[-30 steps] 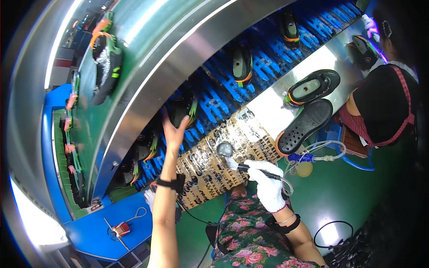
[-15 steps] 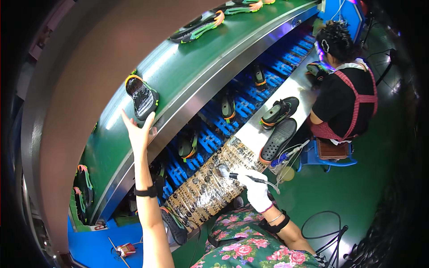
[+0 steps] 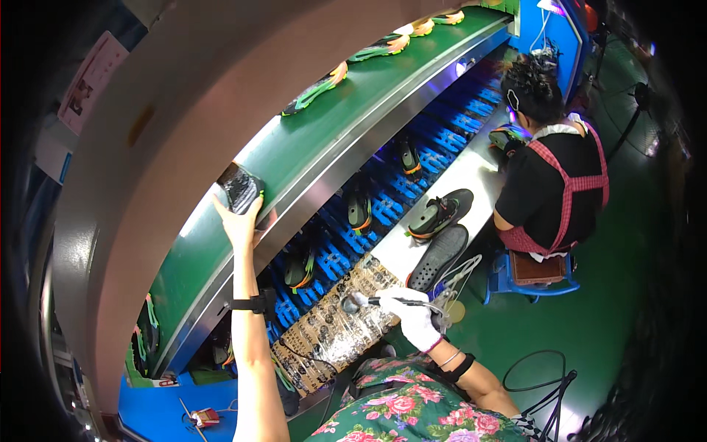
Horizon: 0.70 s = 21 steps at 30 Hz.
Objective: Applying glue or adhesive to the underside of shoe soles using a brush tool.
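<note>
My bare left hand (image 3: 239,223) reaches onto the green conveyor belt (image 3: 309,158). Its thumb and fingers lie around the near end of a dark, glossy shoe sole (image 3: 241,190), whose far end is hidden by the brown hood. My white-gloved right hand (image 3: 414,315) is closed on a brush (image 3: 379,301) with a black handle and a cord or tube at its rear. The brush's dark-tipped head (image 3: 352,302) is over a ledge wrapped in clear film and printed tape (image 3: 328,339).
Shoes on lasts (image 3: 359,211) stand on a lower blue rack. A grey shoe (image 3: 440,258) and another shoe (image 3: 440,215) rest on the white bench. A co-worker (image 3: 556,169) sits at right. The brown hood (image 3: 169,103) overhangs the belt; black cables (image 3: 545,368) lie on the floor.
The sole at my left hand is now partly under the hood, with my fingers closer around its end. The view has shifted; the brush remains over the ledge in my right hand.
</note>
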### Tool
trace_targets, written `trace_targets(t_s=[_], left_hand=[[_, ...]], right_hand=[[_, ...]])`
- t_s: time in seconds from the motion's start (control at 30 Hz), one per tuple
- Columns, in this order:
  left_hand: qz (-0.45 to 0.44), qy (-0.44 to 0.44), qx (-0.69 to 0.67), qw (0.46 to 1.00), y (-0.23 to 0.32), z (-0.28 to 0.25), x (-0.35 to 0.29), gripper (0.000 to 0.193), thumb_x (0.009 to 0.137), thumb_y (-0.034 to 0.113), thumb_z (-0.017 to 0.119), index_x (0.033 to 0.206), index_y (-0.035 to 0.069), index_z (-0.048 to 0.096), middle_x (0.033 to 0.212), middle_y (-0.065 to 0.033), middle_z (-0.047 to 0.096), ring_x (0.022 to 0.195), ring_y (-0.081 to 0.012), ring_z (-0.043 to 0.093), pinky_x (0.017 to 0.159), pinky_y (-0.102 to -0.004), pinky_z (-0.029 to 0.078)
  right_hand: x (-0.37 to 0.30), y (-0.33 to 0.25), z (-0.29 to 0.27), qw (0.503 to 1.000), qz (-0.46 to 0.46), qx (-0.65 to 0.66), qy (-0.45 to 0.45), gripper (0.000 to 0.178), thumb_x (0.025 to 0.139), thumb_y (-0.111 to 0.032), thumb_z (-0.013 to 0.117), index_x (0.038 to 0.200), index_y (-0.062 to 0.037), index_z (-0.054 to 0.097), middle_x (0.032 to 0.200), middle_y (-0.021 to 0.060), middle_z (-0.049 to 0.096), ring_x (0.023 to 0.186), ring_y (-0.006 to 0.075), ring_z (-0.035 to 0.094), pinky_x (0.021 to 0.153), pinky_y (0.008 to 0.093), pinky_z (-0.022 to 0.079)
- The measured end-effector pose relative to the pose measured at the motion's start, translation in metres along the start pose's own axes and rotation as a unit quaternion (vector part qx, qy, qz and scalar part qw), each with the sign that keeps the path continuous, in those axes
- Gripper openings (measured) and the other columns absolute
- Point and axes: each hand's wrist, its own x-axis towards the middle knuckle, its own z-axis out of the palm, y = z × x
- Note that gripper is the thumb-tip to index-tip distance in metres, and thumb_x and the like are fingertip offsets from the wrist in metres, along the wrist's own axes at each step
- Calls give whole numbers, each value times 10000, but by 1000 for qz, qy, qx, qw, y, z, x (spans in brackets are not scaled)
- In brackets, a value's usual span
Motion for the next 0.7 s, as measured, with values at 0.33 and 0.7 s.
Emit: trace_targets(t_s=[0.33, 0.7], left_hand=[[46, -46, 21, 998, 122, 165, 1, 1255, 609, 409, 894, 1589, 72, 186, 1230, -278, 654, 1145, -400, 651, 1012, -434, 494], [20, -55, 55, 997, 134, 226, 52, 1414, 545, 459, 962, 1579, -41, 138, 1452, -277, 488, 1344, -338, 498, 1138, -390, 366]], right_hand=[[21, 0, -41, 994, 62, 52, -67, 203, 882, -54, 732, 1075, 4, 754, 978, 68, 758, 875, 118, 681, 807, 259, 540], [51, -32, -70, 997, 46, 43, -45, 212, 899, -96, 727, 1078, 16, 752, 980, 71, 761, 886, 118, 678, 804, 264, 539]])
